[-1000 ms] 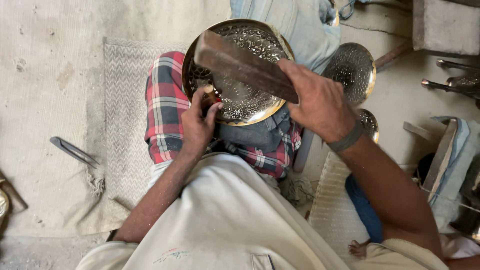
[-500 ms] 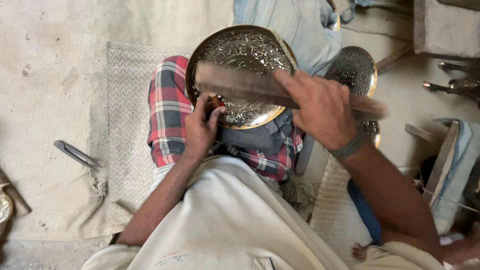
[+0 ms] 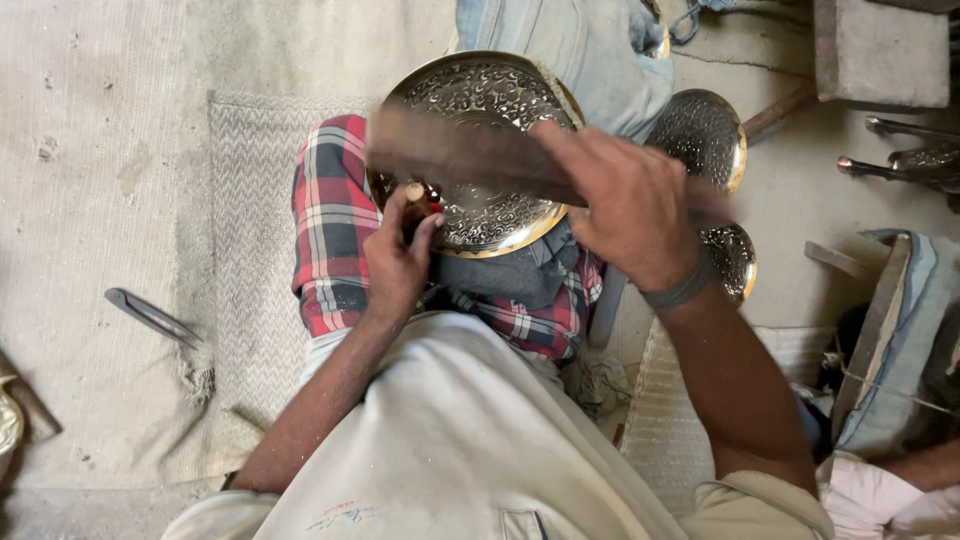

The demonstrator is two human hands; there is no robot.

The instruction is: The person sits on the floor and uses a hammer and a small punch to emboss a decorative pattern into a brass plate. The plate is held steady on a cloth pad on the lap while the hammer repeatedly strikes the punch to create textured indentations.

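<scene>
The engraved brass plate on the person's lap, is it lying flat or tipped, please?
Tipped. The engraved brass plate leans on the knee with its patterned face toward the camera, the left hand at its lower rim.

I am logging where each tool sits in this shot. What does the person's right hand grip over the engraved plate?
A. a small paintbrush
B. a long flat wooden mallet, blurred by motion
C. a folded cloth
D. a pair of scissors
B: the right hand closes round a long flat wooden mallet that lies blurred across the engraved metal plate, while the left hand holds a small punch at the plate's edge.
</scene>
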